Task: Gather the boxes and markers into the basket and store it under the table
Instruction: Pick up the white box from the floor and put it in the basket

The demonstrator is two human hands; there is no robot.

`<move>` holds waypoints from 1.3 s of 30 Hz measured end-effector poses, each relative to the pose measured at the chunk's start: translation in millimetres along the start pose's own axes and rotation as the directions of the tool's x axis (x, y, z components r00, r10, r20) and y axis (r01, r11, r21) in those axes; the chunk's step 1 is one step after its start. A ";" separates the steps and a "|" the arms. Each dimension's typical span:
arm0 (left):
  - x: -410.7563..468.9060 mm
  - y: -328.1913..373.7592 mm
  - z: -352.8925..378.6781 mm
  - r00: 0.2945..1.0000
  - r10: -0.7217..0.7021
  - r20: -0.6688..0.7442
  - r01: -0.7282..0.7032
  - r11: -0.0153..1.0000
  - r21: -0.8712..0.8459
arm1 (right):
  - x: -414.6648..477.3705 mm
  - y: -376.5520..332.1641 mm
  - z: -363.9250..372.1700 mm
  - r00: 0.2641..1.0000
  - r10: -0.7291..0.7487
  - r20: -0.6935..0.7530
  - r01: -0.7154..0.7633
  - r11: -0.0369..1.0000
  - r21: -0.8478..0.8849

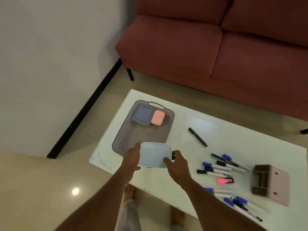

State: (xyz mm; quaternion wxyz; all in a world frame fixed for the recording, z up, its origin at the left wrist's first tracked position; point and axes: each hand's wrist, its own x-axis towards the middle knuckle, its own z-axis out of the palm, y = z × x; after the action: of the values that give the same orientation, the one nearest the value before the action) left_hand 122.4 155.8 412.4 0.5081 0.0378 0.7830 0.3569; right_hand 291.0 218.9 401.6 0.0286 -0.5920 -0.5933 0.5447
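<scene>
Held: pale blue square plastic box [154, 155] — left hand [132, 160] and right hand [177, 164] fingers clasp its sides.
Below: grey perforated plastic basket [123, 130], near rim.
Lower right: scattered markers [221, 167] — apart.

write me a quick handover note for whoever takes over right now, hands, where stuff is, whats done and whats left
Left hand and right hand: both hold the pale blue box by its sides, at the near end of the grey basket.
Done: the dark blue box and the pink box sit side by side at the basket's far end.
Left: set the pale blue box in; gather the black marker lying alone, the scattered markers and the pink highlighter to the right; then put the basket under the white table.
The brown organiser lies on its side, far right.
</scene>
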 end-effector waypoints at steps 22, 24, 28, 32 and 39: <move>198.5 11.5 -66.6 0.862 0.414 0.292 -0.494 0.561 0.664 | 157.3 -64.3 159.7 0.888 0.423 -0.182 -0.366 0.888 0.279; 203.8 18.4 -64.4 0.847 0.437 0.301 -0.520 0.572 0.634 | 158.7 -68.8 162.6 0.882 0.433 -0.187 -0.352 0.869 0.349; 213.6 24.9 -65.9 0.843 0.435 0.316 -0.531 0.581 0.617 | 155.5 -69.9 168.1 0.877 0.453 -0.160 -0.352 0.832 0.428; 213.1 23.9 -67.5 0.821 0.462 0.337 -0.558 0.522 0.644 | 155.6 -64.8 171.5 0.838 0.516 -0.175 -0.395 0.796 0.458; 198.7 18.7 -56.8 0.895 0.366 0.257 -0.437 0.593 0.677 | 161.8 -69.4 155.3 0.824 0.505 -0.256 -0.364 0.819 0.443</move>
State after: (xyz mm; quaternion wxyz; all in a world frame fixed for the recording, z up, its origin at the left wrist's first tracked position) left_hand -25.5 224.0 283.9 0.3931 0.4248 0.8059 0.1245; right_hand 90.8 263.0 287.1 0.1226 -0.7866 -0.3085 0.5207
